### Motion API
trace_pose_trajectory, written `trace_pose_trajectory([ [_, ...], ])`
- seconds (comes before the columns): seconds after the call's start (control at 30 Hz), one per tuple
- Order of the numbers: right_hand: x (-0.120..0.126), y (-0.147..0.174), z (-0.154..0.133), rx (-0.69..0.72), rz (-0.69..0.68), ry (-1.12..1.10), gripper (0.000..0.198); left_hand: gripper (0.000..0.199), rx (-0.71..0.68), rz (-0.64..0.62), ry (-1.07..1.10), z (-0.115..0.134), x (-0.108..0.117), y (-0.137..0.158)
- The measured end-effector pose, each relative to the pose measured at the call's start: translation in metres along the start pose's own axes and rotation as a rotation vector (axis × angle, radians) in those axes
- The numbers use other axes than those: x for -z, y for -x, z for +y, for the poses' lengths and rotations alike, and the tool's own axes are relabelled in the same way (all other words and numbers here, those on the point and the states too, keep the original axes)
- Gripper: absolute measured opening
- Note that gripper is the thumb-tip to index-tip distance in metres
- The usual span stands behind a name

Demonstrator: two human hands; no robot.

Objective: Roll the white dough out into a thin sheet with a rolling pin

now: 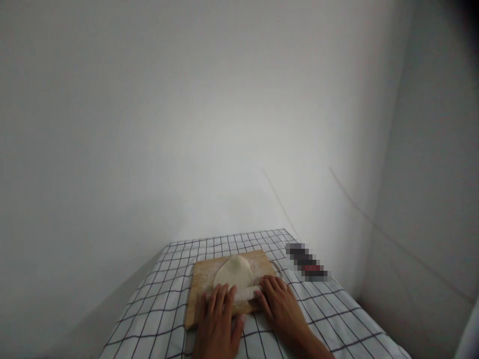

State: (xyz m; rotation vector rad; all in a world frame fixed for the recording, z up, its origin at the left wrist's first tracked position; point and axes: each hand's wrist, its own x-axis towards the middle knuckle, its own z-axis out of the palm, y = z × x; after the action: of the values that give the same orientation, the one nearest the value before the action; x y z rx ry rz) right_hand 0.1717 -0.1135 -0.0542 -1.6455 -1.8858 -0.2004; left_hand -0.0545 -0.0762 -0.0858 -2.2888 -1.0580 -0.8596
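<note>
the left hand (217, 319), fingers outstretched, lies over the rolling pin (245, 294) from seven o'clock; the right hand (282, 304) curves over its four-o'clock end, grip unclear. flattened dough (234, 273) lies at twelve o'clock on the wooden board (258, 257).

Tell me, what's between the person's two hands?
In the head view, a pale rolling pin spans the gap between the left hand and the right hand, over the wooden board.

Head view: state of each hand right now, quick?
Left hand: open, laid over the left end of the rolling pin.
Right hand: on the pin's right end; whether closed around it cannot be told.
</note>
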Motion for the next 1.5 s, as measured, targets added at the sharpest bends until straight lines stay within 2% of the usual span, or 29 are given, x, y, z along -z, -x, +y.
trace_pose_trajectory([
  [0.17,-0.002,0.005,0.001,0.005,0.006,0.012,0.020,0.057,-0.028,0.016,0.005,-0.001,0.003,0.001],
  [0.33,-0.007,0.004,0.002,-0.007,0.040,0.081,0.015,0.050,-0.025,-0.023,0.068,-0.005,0.007,-0.003],
  [0.53,-0.007,0.001,0.003,-0.008,0.023,0.183,0.017,0.040,0.118,-0.036,0.243,-0.007,0.008,0.000],
  [0.63,0.003,-0.016,0.004,-0.018,-0.041,0.174,0.022,0.039,0.191,-0.056,0.345,-0.012,0.017,-0.014],
  [0.8,0.026,-0.076,0.011,-0.021,-0.161,0.114,0.040,0.036,0.272,-0.080,0.468,-0.033,0.032,-0.068],
  [0.9,0.028,-0.103,0.018,0.003,-0.290,0.067,0.047,0.037,0.298,-0.114,0.489,-0.041,0.023,-0.087],
  [1.0,0.020,-0.113,0.024,0.016,-0.363,0.044,0.046,0.039,0.286,-0.138,0.437,-0.045,0.005,-0.087],
  [1.17,0.012,-0.113,0.034,0.041,-0.317,0.078,0.037,0.037,0.244,-0.175,0.246,-0.057,-0.019,-0.085],
  [1.3,0.013,-0.120,0.038,0.127,-0.363,0.172,0.030,0.033,0.174,-0.174,0.115,-0.068,-0.038,-0.087],
  [1.4,0.007,-0.126,0.036,0.151,-0.415,0.153,0.034,0.034,0.107,-0.160,0.038,-0.072,-0.048,-0.081],
  [1.5,-0.002,-0.127,0.035,0.128,-0.417,0.091,0.038,0.035,0.004,-0.146,-0.010,-0.071,-0.049,-0.073],
])
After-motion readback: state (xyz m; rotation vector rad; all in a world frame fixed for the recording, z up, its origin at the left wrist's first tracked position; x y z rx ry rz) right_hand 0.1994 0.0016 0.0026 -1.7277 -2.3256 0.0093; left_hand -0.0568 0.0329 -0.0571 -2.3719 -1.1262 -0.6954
